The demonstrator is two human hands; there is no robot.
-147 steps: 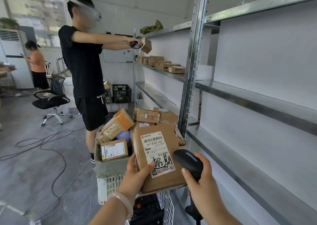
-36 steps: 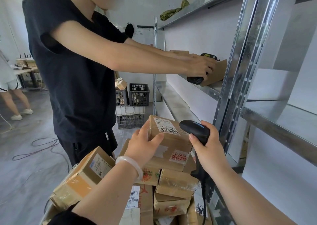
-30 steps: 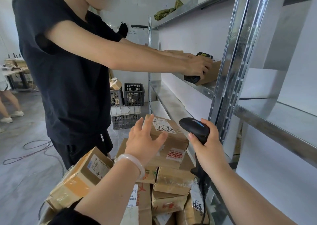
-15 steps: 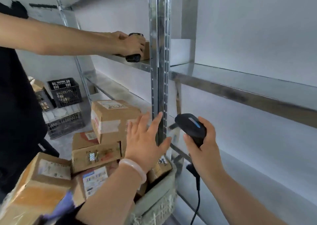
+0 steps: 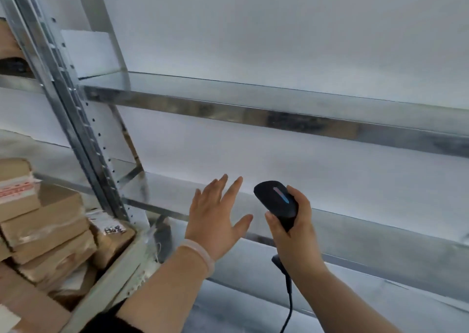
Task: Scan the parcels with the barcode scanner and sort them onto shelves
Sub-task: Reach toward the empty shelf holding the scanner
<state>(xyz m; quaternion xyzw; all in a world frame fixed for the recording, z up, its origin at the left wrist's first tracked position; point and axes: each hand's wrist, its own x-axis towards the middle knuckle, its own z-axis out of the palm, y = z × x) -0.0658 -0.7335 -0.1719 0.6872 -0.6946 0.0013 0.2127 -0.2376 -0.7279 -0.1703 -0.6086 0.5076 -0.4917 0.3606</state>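
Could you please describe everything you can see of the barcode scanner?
The barcode scanner is black, apparently plastic, with a rounded head carrying a thin lit strip, blue with a reddish end. The right hand grips its handle, holding it upright, head leaning left. A black cable hangs from its base. Nothing else touches it.

Left hand (image 5: 215, 221) splayed, right hand (image 5: 294, 233) around scanner (image 5: 276, 202)

Bright, even, cool light fills the scene. The white wall (image 5: 279, 28) is washed out and nearly featureless. Shadows under the shelf (image 5: 253, 115) are faint and soft, and its metal front edge carries mottled brown reflections. The upright post (image 5: 71, 119) and parcels (image 5: 45, 221) at the left are smeared with blur, and the post leans with wide-angle distortion. The left hand (image 5: 215, 221) and scanner (image 5: 278, 203) look sharper.
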